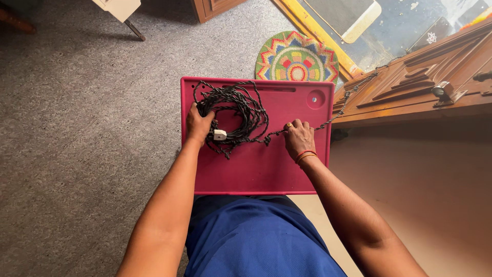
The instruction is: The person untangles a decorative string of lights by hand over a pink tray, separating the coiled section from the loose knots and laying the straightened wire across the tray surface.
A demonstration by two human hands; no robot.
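Left hand (198, 124) grips coiled black twisted cord (241, 110) on red tray (256, 169); right hand (299, 138) pinches the cord's trailing strand.

Hands: your two, left (199, 124) and right (299, 138)
Trays: one red (256, 169)
Cords: one black twisted (241, 110)
Plugs: one white (220, 135)
Mats: one round (297, 56)

The desk (256, 169) is magenta-red, the twisted cord (241, 110) on it black with a white plug (220, 135). A round mat (297, 57) shows a zigzag mandala in green, red, yellow and blue. The carpet (87, 128) is speckled grey, the garment (256, 236) plain blue.
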